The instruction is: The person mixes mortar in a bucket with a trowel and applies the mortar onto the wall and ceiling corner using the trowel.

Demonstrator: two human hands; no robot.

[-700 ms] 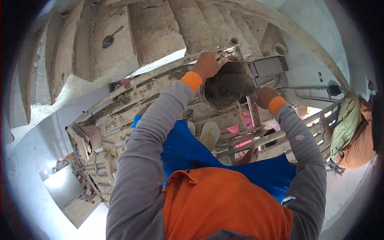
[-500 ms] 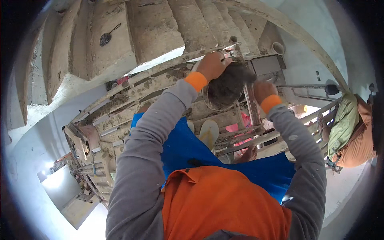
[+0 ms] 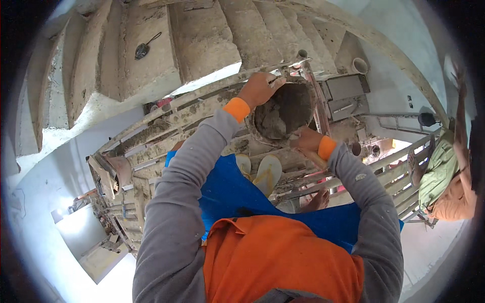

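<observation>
A round bucket [image 3: 256, 133] stands on the slatted wooden platform ahead of me, with wet grey mortar [image 3: 275, 123] inside. My left hand [image 3: 260, 89] grips its far left rim, fingers curled over the edge. At the near right side of the rim is my right hand [image 3: 306, 138], its fingers closed. Beneath that hand a tan, wood-like piece [image 3: 314, 158] sticks out toward me; most of it is hidden, so its kind cannot be told.
Concrete stairs [image 3: 204, 45] rise along the far side, with a small dark corded object [image 3: 142, 50] on one step. My slippers [image 3: 269, 174] rest on spaced planks with gaps. Another person [image 3: 439, 177] is at the right beside a slatted railing [image 3: 391, 164]. A pipe stub [image 3: 359, 65] stands by the wall.
My right hand has moved down and left, from beyond the bucket's right side to its near rim. A dark blurred shape over the bucket is gone. The person at right has raised an arm.
</observation>
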